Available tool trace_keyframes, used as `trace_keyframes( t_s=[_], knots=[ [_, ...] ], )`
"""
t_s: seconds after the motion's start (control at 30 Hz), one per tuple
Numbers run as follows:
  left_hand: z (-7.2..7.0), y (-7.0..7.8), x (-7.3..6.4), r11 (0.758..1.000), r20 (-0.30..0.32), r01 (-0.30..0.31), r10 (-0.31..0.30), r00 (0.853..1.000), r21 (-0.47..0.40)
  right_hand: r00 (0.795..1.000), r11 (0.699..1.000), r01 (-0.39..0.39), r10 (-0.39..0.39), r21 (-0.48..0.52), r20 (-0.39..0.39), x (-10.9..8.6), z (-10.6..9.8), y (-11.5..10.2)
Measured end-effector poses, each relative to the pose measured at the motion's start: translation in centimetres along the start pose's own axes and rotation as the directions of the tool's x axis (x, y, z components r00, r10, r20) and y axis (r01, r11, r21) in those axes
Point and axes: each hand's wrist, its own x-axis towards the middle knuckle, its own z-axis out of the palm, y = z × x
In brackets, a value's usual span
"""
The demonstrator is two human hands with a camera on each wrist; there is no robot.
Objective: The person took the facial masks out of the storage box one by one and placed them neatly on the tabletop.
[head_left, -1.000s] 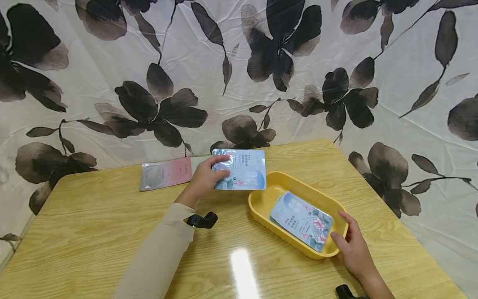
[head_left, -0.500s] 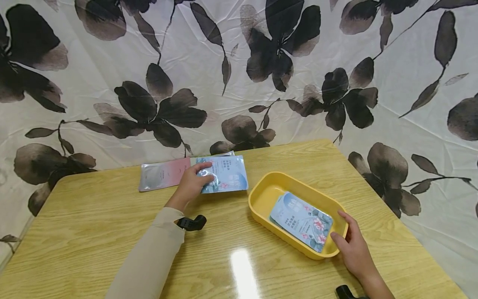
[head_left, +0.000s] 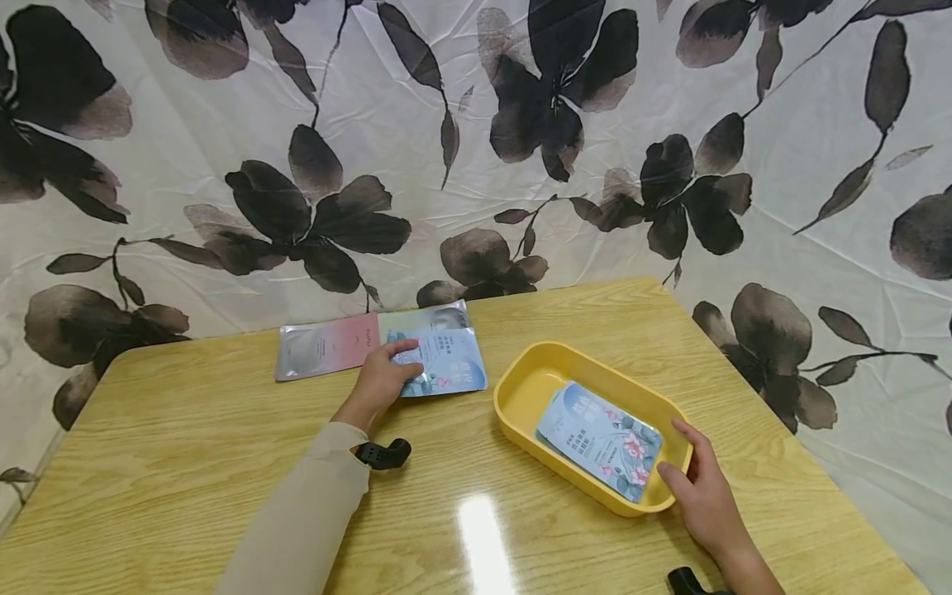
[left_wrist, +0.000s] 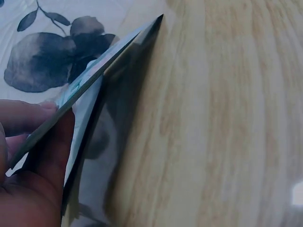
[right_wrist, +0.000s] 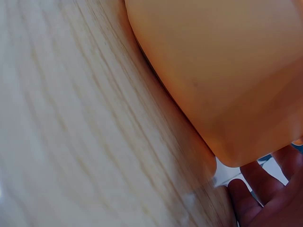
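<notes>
My left hand (head_left: pixel 381 378) pinches a blue face mask packet (head_left: pixel 449 364) with a flower print between thumb and fingers. In the left wrist view the held packet (left_wrist: pixel 94 75) appears edge-on and tilted above the table. Behind it in the head view lies a pale green and silver packet (head_left: pixel 445 316), partly covered. My right hand (head_left: pixel 705 496) grips the right end of a yellow plastic basket (head_left: pixel 521 420), thumb and fingers at its rim. Another blue packet (head_left: pixel 601 442) lies in the basket, with an edge of something beneath it. The right wrist view shows the basket's outer wall (right_wrist: pixel 222 71).
A pink and silver packet (head_left: pixel 327 347) lies left of my left hand, near the back edge of the wooden table (head_left: pixel 186 463). A floral cloth (head_left: pixel 416 124) hangs behind the table. Light glares off the tabletop in front.
My left hand has carried the blue packet left and down, from beside the basket's left end to just in front of the green packet. The right hand and basket stay put.
</notes>
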Motion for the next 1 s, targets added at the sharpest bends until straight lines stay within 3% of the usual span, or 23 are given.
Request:
trace_keyframes(
  t_s=[0.2, 0.77, 1.0],
  knots=[
    [-0.1, -0.4, -0.3, 1.0, 0.012, 0.017, -0.017, 1.0, 0.016, 1.0, 1.0, 0.0, 0.0, -0.021, -0.005, 0.0, 0.0, 0.0],
    [-0.3, -1.0, -0.7, 0.989, 0.048, -0.021, 0.014, 0.999, 0.145, 1.0, 1.0, -0.002, 0.002, -0.022, -0.003, 0.0, -0.1, -0.1],
    [-0.1, -0.9, -0.7, 0.978, 0.033, -0.012, 0.005, 0.999, 0.208, 1.0, 1.0, 0.011, -0.011, -0.013, -0.001, 0.0, 0.0, 0.0]
  ],
)
